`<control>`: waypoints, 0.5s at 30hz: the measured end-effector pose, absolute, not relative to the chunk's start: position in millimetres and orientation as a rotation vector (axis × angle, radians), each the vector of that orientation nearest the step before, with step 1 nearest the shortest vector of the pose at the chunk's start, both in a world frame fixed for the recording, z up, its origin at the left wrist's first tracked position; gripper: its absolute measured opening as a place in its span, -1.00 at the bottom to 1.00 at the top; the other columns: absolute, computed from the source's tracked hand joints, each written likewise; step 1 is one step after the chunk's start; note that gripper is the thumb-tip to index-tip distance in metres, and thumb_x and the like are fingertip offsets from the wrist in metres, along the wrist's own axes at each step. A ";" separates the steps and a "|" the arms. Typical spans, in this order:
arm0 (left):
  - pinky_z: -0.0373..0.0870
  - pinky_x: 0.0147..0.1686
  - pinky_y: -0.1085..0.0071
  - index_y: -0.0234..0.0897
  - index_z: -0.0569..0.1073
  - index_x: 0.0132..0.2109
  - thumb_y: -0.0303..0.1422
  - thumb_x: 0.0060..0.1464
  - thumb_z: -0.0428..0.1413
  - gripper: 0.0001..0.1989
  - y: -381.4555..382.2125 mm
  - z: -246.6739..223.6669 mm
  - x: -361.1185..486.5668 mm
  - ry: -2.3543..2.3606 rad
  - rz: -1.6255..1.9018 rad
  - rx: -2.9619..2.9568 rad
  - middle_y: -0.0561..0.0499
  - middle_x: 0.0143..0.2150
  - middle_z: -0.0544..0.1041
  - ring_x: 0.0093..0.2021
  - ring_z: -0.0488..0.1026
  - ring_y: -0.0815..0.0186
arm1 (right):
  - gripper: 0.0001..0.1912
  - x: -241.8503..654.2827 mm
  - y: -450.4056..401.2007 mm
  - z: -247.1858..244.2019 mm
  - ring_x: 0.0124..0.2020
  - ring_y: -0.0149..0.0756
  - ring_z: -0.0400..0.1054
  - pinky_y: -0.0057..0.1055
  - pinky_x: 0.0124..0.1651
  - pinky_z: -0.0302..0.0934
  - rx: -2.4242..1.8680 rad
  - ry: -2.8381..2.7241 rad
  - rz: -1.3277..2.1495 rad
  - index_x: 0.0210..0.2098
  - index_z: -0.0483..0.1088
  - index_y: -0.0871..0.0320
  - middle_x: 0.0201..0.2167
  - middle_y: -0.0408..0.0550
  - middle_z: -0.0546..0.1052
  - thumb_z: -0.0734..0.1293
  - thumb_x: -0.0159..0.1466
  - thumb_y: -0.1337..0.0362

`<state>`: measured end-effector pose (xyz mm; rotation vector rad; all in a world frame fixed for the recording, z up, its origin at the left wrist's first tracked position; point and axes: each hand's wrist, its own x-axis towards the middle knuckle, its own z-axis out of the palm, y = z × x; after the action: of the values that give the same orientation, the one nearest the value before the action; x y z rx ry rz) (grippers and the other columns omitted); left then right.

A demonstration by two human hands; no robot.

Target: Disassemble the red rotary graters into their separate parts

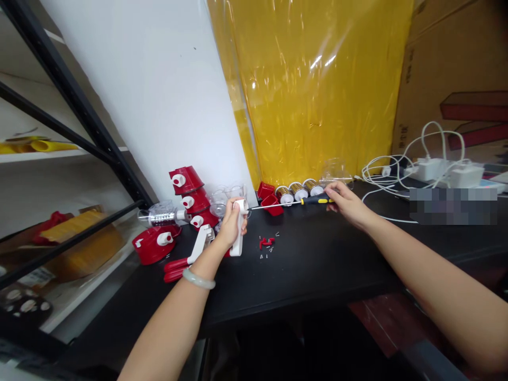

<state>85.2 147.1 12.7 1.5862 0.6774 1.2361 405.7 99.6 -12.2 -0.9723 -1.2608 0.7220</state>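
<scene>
My left hand (231, 225) is closed around a white plastic crank handle (237, 244), which it holds up over the black table. In my right hand (343, 201) is a screwdriver (315, 199) with a black and yellow grip. Its long shaft lies nearly level, and the tip meets the round white end of the handle; whether it sits in a screw cannot be made out. On the table just right of my left hand lie small red plastic parts (266, 242) and several loose screws (270, 250). More white handles with red grips (177, 269) rest by my left wrist.
Red housings (189, 181) are stacked at the back left, beside another red housing (153, 246) and clear cups (226, 196). Several drum graters (297, 191) line the back near red pieces (271, 203). White cables and chargers (431, 169) lie right. A black shelf frame (79, 111) stands left.
</scene>
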 end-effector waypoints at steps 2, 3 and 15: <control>0.12 -0.77 0.59 -0.10 0.17 -0.04 0.06 0.07 0.07 -0.54 147.5 13.2 85.1 0.686 1.244 1.581 0.19 -0.48 0.32 -0.70 0.20 0.48 | -0.61 405.2 98.2 -10.4 -0.50 -0.45 0.25 -0.42 -0.40 0.25 -0.825 -1.201 0.795 -0.30 0.23 0.02 -0.41 -0.25 0.34 0.46 0.02 0.05; 0.13 -0.77 0.59 -0.11 0.17 -0.04 0.06 0.07 0.06 -0.53 147.6 13.3 85.0 0.684 1.246 1.580 0.18 -0.48 0.32 -0.70 0.20 0.48 | -0.58 405.0 97.9 -9.7 -0.46 -0.44 0.28 -0.41 -0.36 0.27 -0.773 -1.176 0.839 -0.28 0.23 0.00 -0.34 -0.24 0.34 0.48 -0.02 0.10; 0.11 -0.76 0.60 -0.11 0.17 -0.04 0.06 0.08 0.06 -0.55 146.2 15.2 84.6 0.676 1.258 1.573 0.19 -0.48 0.32 -0.69 0.21 0.49 | -0.58 405.9 95.6 -11.9 -0.48 -0.42 0.27 -0.34 -0.25 0.32 -0.822 -1.259 0.794 -0.21 0.25 -0.04 -0.42 -0.26 0.35 0.47 0.02 0.09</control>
<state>84.6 146.2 15.2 1.5734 0.6760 1.2583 405.9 95.6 -11.9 -0.8224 -1.2587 0.7939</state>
